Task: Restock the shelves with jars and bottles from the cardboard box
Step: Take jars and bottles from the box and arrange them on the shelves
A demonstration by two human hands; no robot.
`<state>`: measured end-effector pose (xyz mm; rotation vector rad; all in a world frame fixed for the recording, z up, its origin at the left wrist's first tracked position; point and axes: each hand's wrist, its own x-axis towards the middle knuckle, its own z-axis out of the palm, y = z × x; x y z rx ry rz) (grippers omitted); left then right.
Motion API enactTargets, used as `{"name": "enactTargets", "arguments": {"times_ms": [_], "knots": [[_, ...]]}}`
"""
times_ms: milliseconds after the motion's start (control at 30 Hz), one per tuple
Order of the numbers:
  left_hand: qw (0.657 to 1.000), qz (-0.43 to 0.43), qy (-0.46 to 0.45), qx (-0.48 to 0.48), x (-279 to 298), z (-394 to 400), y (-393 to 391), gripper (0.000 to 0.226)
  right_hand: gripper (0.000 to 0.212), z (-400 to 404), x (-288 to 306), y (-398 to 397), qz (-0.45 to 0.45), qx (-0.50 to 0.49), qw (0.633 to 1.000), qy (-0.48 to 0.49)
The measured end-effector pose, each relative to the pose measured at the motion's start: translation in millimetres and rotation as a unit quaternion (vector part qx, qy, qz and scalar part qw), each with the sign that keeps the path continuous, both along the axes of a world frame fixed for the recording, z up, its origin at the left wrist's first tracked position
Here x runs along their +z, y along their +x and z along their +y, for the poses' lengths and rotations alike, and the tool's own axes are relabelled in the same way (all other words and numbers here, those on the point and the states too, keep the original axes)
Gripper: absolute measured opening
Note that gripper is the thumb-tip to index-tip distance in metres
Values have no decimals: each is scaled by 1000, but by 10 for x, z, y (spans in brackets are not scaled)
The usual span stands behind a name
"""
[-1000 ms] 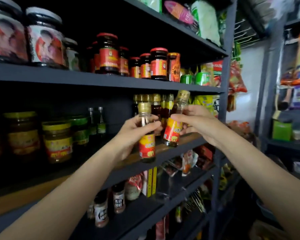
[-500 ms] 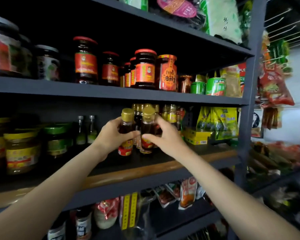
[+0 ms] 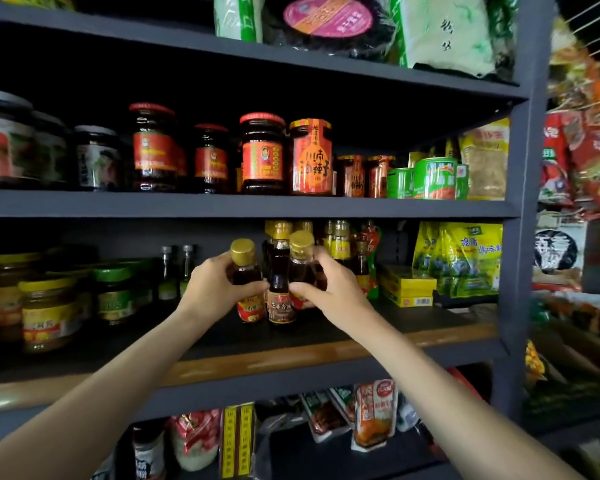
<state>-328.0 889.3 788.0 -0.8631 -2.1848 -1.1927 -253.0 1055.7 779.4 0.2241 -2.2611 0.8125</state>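
Left hand grips one gold-capped bottle; right hand grips another (label mostly hidden), both at the middle shelf, flanking a standing dark bottle.

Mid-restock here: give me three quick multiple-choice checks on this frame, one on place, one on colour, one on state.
1. Where are the two held bottles? A top shelf B middle shelf, beside the other dark bottles C bottom shelf
2. Cap colour of the left hand's bottle? A gold B red C green
3. State of the right hand? A empty B pointing C gripping the right hand's bottle

Answers: 1 B, both sit at that shelf's level. 2 A, its cap shines gold. 3 C, fingers wrap it, as the left hand grips its own.
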Motion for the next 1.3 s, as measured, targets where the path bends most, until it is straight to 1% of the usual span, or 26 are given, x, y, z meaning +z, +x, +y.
{"name": "enactTargets", "arguments": {"times_ms": [100, 167, 267, 333, 400, 433, 500, 567, 633, 700, 767, 933, 1033, 1100, 1167, 1300], "knots": [[1000, 27, -13, 9, -9, 85, 49, 42, 55, 139, -23, 24, 8, -10, 1000, -2], [998, 52, -25, 10, -26, 152, 95, 44, 54, 241, -40, 28, 16, -12, 1000, -18], [997, 67, -36, 0, -56, 252, 143, 48, 58, 392, -81, 37, 16, -28, 999, -44], [997, 70, -39, -2, -77, 314, 144, 49, 63, 517, -126, 23, 10, -58, 996, -66], [997, 67, -32, -1, -93, 367, 137, 50, 67, 656, -173, 11, 22, -103, 989, -104], [997, 65, -29, 1, -99, 394, 136, 50, 65, 727, -185, 17, 38, -125, 983, -130], [998, 63, -27, 2, -115, 449, 136, 51, 52, 870, -199, 35, 75, -160, 969, -175], [998, 57, -25, -9, -134, 509, 130, 49, 47, 1020, -217, 25, 78, -170, 959, -214], [998, 51, -24, -23, -162, 581, 125, 46, 47, 1168, -242, -17, 65, -141, 950, -271], [998, 49, -22, -32, -187, 665, 106, 47, 42, 1270, -252, -59, 44, -121, 942, -310], [998, 45, -21, -40, -201, 744, 80, 46, 38, 1331, -245, -87, 12, -103, 941, -323], [997, 39, -24, -54, -215, 862, 8, 43, 45, 1379, -245, -121, -61, -31, 929, -363], [998, 32, -18, -51, -207, 899, -34, 45, 42, 1376, -232, -175, -93, -21, 933, -347], [998, 20, -15, -53, -189, 942, -64, 47, 45, 1393, -183, -224, -117, -29, 935, -333], [998, 10, -9, -55, -161, 991, -97, 47, 49, 1451, -122, -279, -135, -31, 930, -339], [998, -1, -13, -65, -115, 1118, -159, 44, 52, 1627, -102, -421, -155, -33, 930, -332]]}}
